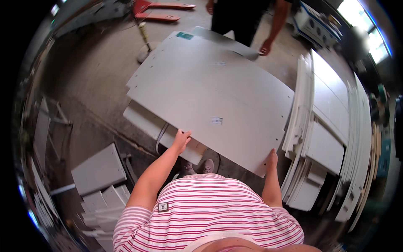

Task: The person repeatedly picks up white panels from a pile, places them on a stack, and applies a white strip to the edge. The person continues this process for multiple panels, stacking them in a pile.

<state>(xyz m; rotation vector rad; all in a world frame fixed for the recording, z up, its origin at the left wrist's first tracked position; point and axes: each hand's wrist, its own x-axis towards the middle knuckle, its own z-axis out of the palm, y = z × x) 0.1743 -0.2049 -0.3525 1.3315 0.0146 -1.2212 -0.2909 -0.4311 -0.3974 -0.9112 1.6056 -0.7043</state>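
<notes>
**Two people, one large panel**

Clearly the biggest thing in view is the large grey panel, lying flat on top of a stack of similar boards over the concrete floor. Along the panel's right edge stand rows of white boards leaning on their sides; off its near left corner lie smaller grey offcuts; beyond its far left corner are a round-footed post and the red forks of a pallet truck.

At the panel's far right corner a co-worker's hand grips the edge. At the near edge, the wearer's left hand curls over the panel's rim, fingers on top, only partly closed, grasping the sheet. The right hand is at the near right corner, fingers pressed up against the panel's edge; whether it fully clasps the corner I cannot tell, but it touches the panel and holds nothing else.

To handle a sheet this wide well, I judge both near hands should take a firm hold under the edge, spaced as they are, and lift level with the far holder so the panel does not twist or scrape the board beneath
</notes>
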